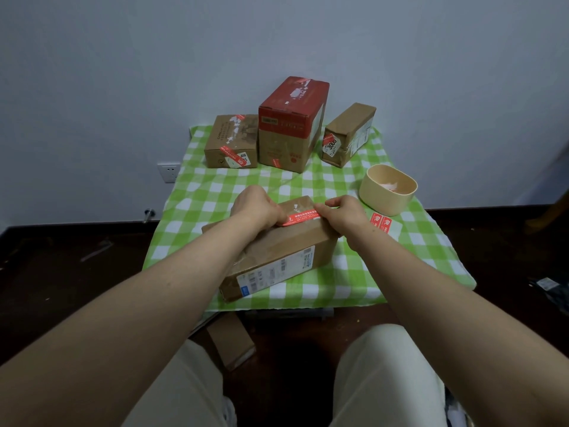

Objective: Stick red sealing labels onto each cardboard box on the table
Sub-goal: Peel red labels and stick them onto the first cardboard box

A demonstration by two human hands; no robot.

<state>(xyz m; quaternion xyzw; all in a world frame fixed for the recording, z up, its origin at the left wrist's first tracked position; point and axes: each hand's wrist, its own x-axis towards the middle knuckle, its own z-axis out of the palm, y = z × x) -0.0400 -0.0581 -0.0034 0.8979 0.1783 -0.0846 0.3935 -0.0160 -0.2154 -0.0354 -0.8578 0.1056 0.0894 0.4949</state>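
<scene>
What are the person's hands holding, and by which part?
A long red sealing label, pinched at its ends: left hand on the left end, right hand on the right, over the flat brown cardboard box.

- Green-and-white checked table cover [400, 241]: soft woven cloth, matt, lightly creased.
- Long brown parcel box [286, 245]: matt, rough cardboard; glossy clear tape [244, 258] along it; smooth white paper shipping label [277, 272] on its side.
- Red rectangular sealing label [300, 217]: smooth sticker paper, faint sheen.
- Beige oval tub [386, 195]: smooth, matt plastic.
- Tall red-topped box [289, 118]: smooth printed cardboard.
</scene>
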